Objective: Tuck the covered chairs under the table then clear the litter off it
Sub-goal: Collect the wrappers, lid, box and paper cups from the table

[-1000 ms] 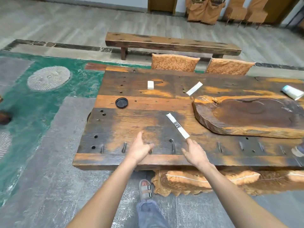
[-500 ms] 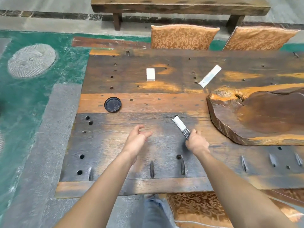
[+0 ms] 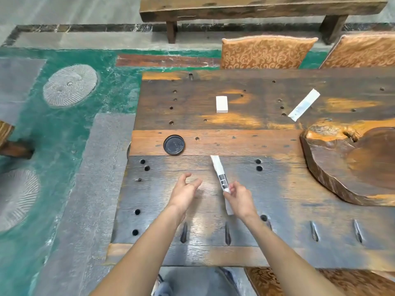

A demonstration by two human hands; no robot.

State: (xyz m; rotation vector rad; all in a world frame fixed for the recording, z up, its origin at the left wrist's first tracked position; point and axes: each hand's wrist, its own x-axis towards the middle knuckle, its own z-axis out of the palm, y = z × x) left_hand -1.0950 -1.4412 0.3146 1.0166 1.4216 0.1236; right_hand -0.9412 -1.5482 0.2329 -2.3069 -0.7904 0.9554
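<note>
Right hand [image 3: 240, 200] pinches paper wrapper [image 3: 219, 173], print illegible.

Bench [image 3: 256, 7]: we see a long one of dark, rough wood, across the far side.
Green floor [image 3: 102, 67]: we see it at left, with a round ribbed disc [image 3: 70, 85] set in it and a second disc [image 3: 15, 197] nearer us.
Wood slab [image 3: 363, 167]: we see a thick one with a hollowed top at right.

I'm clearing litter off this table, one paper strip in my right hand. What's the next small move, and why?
Probably reach the open left hand forward to the black lid: it lies nearest, on that hand's side, while the right hand pinches the printed paper strip. The white block and second strip lie farther across the table.
</note>
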